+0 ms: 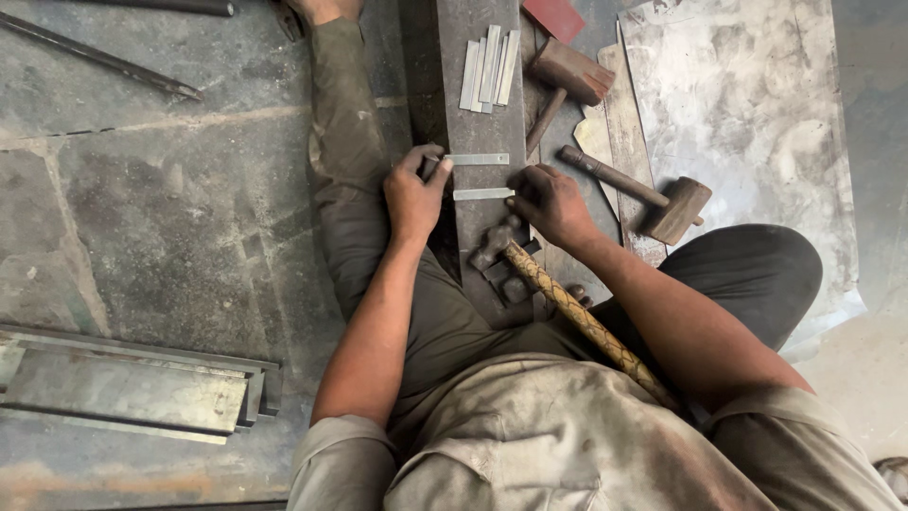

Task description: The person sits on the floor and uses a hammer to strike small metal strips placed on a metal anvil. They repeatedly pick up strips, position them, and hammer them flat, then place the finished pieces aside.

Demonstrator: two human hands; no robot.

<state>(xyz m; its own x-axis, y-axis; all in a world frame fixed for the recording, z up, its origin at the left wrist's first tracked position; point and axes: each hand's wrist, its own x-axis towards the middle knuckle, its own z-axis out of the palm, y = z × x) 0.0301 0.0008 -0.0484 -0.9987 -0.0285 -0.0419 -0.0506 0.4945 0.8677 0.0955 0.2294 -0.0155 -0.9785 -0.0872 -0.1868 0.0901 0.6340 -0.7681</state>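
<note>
Two short metal strips lay crosswise on the dark steel block (478, 114) between your knees. Your left hand (413, 194) pinched the upper strip (478, 159) by its left end. Your right hand (551, 203), fingers curled, touched the lower strip (483, 194) at its right end. A hammer (558, 293) rested nearer your right hand.

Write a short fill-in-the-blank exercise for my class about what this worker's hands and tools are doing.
1. The left hand holds a metal ____ on the block.
2. The right hand touches a second strip; more strips lie in a ____ further up.
3. Two wooden ____ lie right of the block.

Missing words: strip; pile; mallets
</note>
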